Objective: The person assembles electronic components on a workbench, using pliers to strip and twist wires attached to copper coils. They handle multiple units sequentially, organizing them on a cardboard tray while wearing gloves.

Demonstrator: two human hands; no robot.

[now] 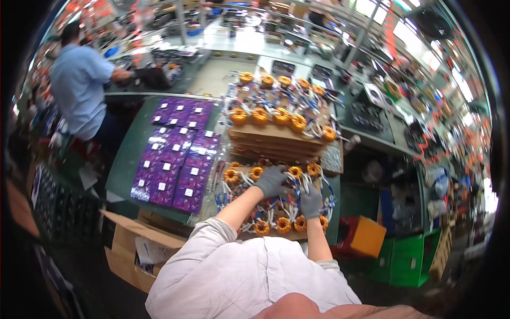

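Two gloved hands work over a near layer of copper-wound toroidal coils with white, blue and red leads. My left hand (272, 181), in a grey glove, reaches in among the far row, with its bent fingers beside a coil (295, 171). What its fingers hold is hidden among the leads. My right hand (311, 202), also gloved in grey, is closed near white leads just below that row; what it holds is too small to make out. Another row of coils, including one nearer coil (283, 225), lies along the front edge by my body.
Behind, a cardboard stack (276, 142) carries more coils (260, 115). Purple circuit boards (177, 154) lie on the green table (125, 166) at left. An open carton (130, 252) stands lower left, a green crate (398, 263) lower right. A person (79, 87) works at far left.
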